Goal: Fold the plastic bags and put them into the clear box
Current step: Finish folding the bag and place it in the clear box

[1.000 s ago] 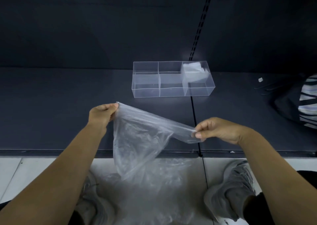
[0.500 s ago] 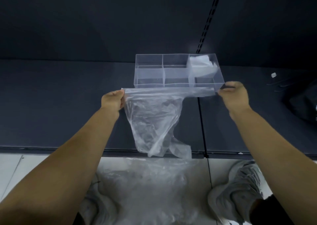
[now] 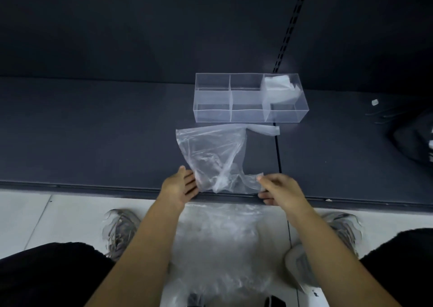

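A head-camera view, looking down, is shown. A clear plastic bag (image 3: 215,156) is spread flat on a dark shelf (image 3: 93,131), directly ahead of both hands. Its long axis runs away from the person, from the shelf's front edge towards the clear box (image 3: 248,115). At its far end, a handle strip is stretched to the right, just short of the box's front wall.

The left hand (image 3: 180,187) is seen with fingers straight and apart, laid against the bag's near left corner. The right hand (image 3: 278,190) is placed at the near right corner with fingers loosely bent. Whether the plastic is pinched there cannot be told, as the hand is blurred. Both hands are about equally near to the bag.

The box is divided into compartments. A folded bag (image 3: 277,87) is held in its right end, and the other compartments appear unfilled. Nothing is seen between the bag and the box.

A heap of bags (image 3: 222,236) is seen on the pale floor below the shelf, between two grey shoes (image 3: 120,227). A dark object (image 3: 414,142) is cut off at the right edge, well apart from the bag.

It is judged that the near edge will be carried away from the person for the first fold.
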### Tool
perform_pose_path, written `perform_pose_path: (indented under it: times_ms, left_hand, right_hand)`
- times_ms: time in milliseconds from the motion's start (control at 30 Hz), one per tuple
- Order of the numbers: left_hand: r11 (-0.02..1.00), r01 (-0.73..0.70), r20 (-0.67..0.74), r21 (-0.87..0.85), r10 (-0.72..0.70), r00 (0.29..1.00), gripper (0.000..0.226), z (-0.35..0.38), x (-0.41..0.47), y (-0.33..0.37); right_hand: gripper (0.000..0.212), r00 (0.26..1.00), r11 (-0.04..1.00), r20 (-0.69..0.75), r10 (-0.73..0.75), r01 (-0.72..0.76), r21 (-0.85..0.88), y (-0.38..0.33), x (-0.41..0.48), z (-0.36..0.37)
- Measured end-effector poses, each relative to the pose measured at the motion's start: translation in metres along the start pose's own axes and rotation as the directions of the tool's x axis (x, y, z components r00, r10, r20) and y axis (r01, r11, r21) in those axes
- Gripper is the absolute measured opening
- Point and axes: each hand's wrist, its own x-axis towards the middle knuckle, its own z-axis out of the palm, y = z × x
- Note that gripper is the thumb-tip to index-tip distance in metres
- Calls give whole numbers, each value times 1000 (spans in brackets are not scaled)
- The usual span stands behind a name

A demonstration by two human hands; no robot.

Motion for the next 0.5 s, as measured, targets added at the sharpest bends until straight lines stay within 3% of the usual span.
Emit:
perform_pose_path:
  times_ms: [100, 267, 367, 500]
  left_hand:
    - [995, 81, 106, -58, -74, 992, 42, 5, -13, -11]
    - [990, 144, 172, -8, -141, 975, 27, 5, -24, -21]
    - [992, 120, 134, 31, -123, 983, 14, 7, -24, -24]
    - [1000, 28, 14, 9, -28, 1000, 21, 0, -16, -16]
  right_hand:
    - [9, 995, 997, -95, -40, 47, 69, -4, 7, 7]
    - [22, 995, 978, -102, 14, 7, 209, -2, 13, 7]
    - [18, 994, 960, -88, 64, -37, 276, 2, 14, 7]
    - [20, 979, 959, -183, 87, -32, 282, 9, 21, -16]
